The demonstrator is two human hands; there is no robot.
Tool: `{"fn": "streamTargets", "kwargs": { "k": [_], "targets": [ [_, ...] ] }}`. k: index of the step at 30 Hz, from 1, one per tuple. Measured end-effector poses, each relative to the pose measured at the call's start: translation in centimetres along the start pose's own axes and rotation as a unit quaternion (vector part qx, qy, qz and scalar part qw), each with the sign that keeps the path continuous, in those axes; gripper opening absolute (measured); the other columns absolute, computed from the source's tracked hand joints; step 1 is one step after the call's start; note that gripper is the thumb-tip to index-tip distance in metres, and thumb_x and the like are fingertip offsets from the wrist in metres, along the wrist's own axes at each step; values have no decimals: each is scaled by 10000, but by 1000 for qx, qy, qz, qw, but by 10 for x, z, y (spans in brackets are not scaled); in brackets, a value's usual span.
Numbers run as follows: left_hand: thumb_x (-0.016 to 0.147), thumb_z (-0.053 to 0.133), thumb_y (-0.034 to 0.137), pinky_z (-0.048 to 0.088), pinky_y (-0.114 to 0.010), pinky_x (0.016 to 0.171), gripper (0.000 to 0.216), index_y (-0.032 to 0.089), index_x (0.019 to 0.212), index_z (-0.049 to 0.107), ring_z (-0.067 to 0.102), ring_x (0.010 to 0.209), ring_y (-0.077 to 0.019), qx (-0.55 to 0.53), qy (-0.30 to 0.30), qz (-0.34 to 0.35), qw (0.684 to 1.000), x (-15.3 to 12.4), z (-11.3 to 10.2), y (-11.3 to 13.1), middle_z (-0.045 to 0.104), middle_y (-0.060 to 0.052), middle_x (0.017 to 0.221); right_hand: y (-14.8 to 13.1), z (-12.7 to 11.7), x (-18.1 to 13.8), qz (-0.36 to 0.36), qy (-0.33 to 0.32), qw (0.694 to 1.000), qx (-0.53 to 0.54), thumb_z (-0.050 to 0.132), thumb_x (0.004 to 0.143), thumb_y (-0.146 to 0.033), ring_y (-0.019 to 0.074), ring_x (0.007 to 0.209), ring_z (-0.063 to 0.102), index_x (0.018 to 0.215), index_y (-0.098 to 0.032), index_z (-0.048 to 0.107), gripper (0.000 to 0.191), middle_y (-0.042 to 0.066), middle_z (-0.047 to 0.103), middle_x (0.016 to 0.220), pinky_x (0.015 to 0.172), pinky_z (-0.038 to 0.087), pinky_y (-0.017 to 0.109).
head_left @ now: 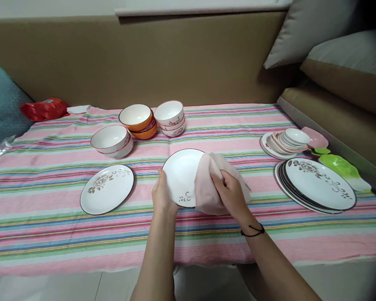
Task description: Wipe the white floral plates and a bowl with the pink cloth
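Observation:
A white plate point(181, 175) with a dark rim and a small flower print is held above the striped tablecloth point(207, 234) near its front middle. My left hand point(161, 193) grips the plate's left edge, fingers closed around the rim. A pale pink cloth point(207, 188) lies over the right half of the plate, and my right hand point(230, 191) is closed on it, pressing it onto the plate. A black band sits on my right wrist.
Another flowered plate point(107, 189) lies to the left. Stacked bowls point(112, 140), orange ones point(138, 121) and white ones point(171, 118) stand behind. At right sit a plate stack point(316, 186), small saucers point(290, 140), a green leaf dish point(344, 170). Red bag point(44, 108) far left; sofa cushions behind.

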State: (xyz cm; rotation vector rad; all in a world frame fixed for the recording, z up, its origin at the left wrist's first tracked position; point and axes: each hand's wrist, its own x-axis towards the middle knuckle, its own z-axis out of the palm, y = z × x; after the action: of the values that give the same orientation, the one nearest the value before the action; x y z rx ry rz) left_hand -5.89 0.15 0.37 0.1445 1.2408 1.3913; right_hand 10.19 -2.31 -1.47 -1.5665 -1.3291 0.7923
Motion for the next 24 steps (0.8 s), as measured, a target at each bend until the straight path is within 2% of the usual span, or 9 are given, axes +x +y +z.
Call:
{"fn": "streamTargets", "kwargs": {
  "k": [2,3,6,8,11,13,18,24],
  "targets": [
    [804,630,474,532,-308,641,437,112,1050,634,666,699,-195,35,-13,11,999,-2,-2,4,704,-116,914,2,-3,2,6,-2,1000,-12,491,860,-494,98,507,285,608,-216,268,437,-59,263,540,479,214,261],
    [792,646,465,523,-297,613,416,115,1018,649,657,658,-184,62,-39,16,997,-4,-3,7,707,-102,860,3,-5,4,6,-3,1000,-16,494,858,-490,98,510,293,609,-215,282,427,-59,274,545,480,222,259],
    [734,695,476,461,-257,505,371,127,859,691,604,532,-157,159,-175,-18,971,-10,-7,11,685,-66,685,3,-12,8,-14,-26,999,-22,493,860,-462,103,532,335,624,-212,328,382,-55,329,568,493,255,251],
    [720,706,474,412,-233,463,345,134,778,701,571,493,-140,223,-263,-62,937,-12,-10,11,672,-54,630,2,-14,7,-41,-78,996,-29,497,862,-442,106,541,356,624,-211,338,367,-53,354,566,502,264,250],
    [736,696,452,412,-229,496,307,151,781,729,576,539,-139,292,-338,-86,891,-12,-14,7,693,-58,676,-1,-10,2,-81,-175,979,-57,491,874,-403,115,553,400,628,-209,342,346,-47,408,565,527,275,252],
    [749,684,448,444,-246,561,303,161,825,744,600,623,-163,313,-358,-73,877,-11,-15,4,710,-72,747,-3,-5,-2,-95,-197,972,-89,475,886,-379,122,564,430,645,-210,345,323,-39,453,583,542,276,256],
    [751,672,453,472,-281,687,317,167,864,753,606,771,-203,319,-354,-21,879,-9,-13,1,706,-76,813,-3,1,-4,-98,-171,970,-141,462,890,-380,129,551,446,664,-213,346,304,-33,466,584,532,253,258],
    [701,705,484,437,-251,612,345,148,769,741,574,706,-181,332,-321,1,887,-9,-9,0,687,-55,766,0,2,0,-104,-153,970,-161,475,879,-387,137,544,463,662,-214,359,301,-28,491,579,532,260,257]
  ]
}}
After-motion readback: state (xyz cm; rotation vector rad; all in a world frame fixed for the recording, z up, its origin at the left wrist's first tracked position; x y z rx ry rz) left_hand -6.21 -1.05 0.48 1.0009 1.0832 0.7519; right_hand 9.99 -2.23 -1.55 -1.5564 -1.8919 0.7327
